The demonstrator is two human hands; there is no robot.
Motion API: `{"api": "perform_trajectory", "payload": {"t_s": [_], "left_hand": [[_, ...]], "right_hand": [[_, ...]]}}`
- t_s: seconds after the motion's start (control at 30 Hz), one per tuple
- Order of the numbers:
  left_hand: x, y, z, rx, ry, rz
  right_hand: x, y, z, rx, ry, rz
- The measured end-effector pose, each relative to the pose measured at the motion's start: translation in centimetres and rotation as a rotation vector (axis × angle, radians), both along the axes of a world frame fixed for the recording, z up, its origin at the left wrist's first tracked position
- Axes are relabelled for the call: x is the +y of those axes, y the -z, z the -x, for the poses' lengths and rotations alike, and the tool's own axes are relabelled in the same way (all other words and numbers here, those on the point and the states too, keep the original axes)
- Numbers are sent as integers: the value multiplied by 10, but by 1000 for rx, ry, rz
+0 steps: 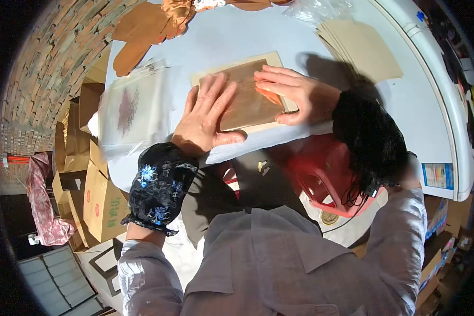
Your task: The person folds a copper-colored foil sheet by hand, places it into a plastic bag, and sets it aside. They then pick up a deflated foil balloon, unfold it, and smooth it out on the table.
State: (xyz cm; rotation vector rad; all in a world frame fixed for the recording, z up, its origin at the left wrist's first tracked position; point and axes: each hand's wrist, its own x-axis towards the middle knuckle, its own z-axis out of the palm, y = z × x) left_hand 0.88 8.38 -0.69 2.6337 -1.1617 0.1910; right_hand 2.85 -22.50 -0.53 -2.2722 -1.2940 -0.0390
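Observation:
A flat brown folded fabric piece, smooth and rectangular, lies over a beige card sheet that shows round its edges. On its left side rests my left hand, palm down with the fingers spread and the thumb near the lower edge. My right hand lies at the right edge, fingers stretched over the brown piece and thumb apart on the card side. Orange material shows beneath the right fingers.
Left on the white table are clear plastic bags. Beige card sheets lie at the right, crumpled clear plastic and brown fabric at the back. A red plastic stool stands below; cardboard boxes stand at the left.

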Motion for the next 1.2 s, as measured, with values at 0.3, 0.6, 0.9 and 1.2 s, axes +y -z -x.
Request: {"api": "perform_trajectory", "payload": {"t_s": [0.3,0.6,0.9,1.2], "left_hand": [[-3,-7,6,-5,-32,-102],[-3,-3,5,4,-45,-78],[-3,-1,4,-30,-48,-35],[-3,-3,5,20,-67,-48]], "right_hand": [[9,-9,-5,-58,63,-77],[24,1,-1,-243,171,-95],[25,-3,-3,-67,228,-161],[19,-6,-32,-58,389,-214]]}}
